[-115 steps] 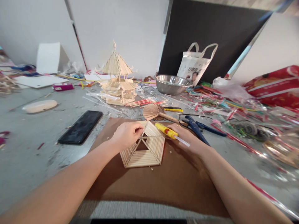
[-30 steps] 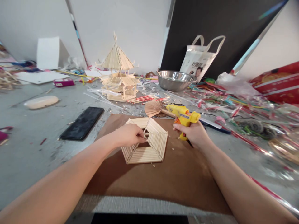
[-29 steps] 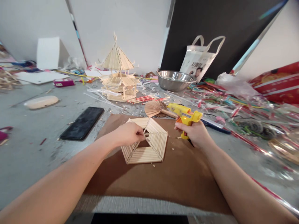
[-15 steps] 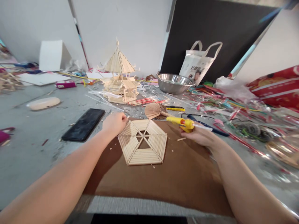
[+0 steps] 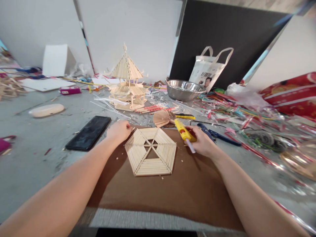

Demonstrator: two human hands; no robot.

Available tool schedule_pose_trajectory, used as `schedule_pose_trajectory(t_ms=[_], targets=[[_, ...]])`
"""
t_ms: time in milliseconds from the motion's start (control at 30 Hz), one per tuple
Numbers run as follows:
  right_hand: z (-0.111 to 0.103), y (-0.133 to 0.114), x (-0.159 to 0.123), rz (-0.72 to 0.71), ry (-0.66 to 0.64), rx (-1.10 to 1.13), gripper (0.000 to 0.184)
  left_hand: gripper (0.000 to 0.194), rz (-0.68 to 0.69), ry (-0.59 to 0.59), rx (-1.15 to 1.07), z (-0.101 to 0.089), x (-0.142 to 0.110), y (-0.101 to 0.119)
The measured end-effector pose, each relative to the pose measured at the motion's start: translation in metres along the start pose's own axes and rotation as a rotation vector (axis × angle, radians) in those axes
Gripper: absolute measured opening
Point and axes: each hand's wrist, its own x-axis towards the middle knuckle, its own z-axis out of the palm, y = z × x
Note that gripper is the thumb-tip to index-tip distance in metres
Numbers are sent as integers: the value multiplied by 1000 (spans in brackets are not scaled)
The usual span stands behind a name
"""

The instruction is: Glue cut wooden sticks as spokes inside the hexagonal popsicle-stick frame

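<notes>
A hexagonal frame of pale wooden sticks (image 5: 153,167), with an open centre crossed by spokes, lies flat on a brown board (image 5: 148,194). At its upper left corner, my left hand (image 5: 120,131) is closed in a pinch; what the fingertips hold is too small to make out. My right hand (image 5: 201,141) is wrapped round a yellow hot glue gun (image 5: 182,130) just right of the hexagon. A clear glue stick (image 5: 190,146) pokes from the gun's rear, towards me. Close to the gun's front lies a brown pleated fan-shaped piece (image 5: 163,118).
Behind stands a stick-built pagoda model (image 5: 127,72), with red-tipped sticks (image 5: 154,108) before it. A black phone (image 5: 89,133) lies left, a steel bowl (image 5: 185,90) back right. Blue-handled pliers (image 5: 222,136), a yellow cutter (image 5: 185,116) and tangled scraps crowd the right.
My right hand has turned the glue gun, so its rear swings from pointing right to pointing towards me. My left hand stays at the hexagon's corner, shifted slightly left.
</notes>
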Motion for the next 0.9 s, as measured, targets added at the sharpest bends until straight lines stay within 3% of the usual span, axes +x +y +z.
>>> schedule_pose_trajectory(t_ms=[233, 333, 400, 567, 733, 800, 900], targets=[[11, -2, 19, 178, 160, 240, 33, 34, 19, -11, -2, -2, -3, 3], [15, -10, 34, 286, 153, 397, 28, 35, 25, -2, 1, -1, -3, 4], [20, -14, 45, 333, 130, 389, 27, 35, 50, 12, 10, 0, -3, 4], [26, -16, 62, 390, 143, 131, 26, 32, 92, 40, 3, 2, -4, 5], [-7, -14, 50, 410, 205, -171, 25, 33, 97, 56, 2, 0, -8, 7], [-25, -9, 39, 466, 156, -495, 29, 33, 97, 66, 3, -1, -9, 8], [-44, 4, 22, 595, -15, -713, 36, 32, 114, 93, -5, -1, -11, 11]])
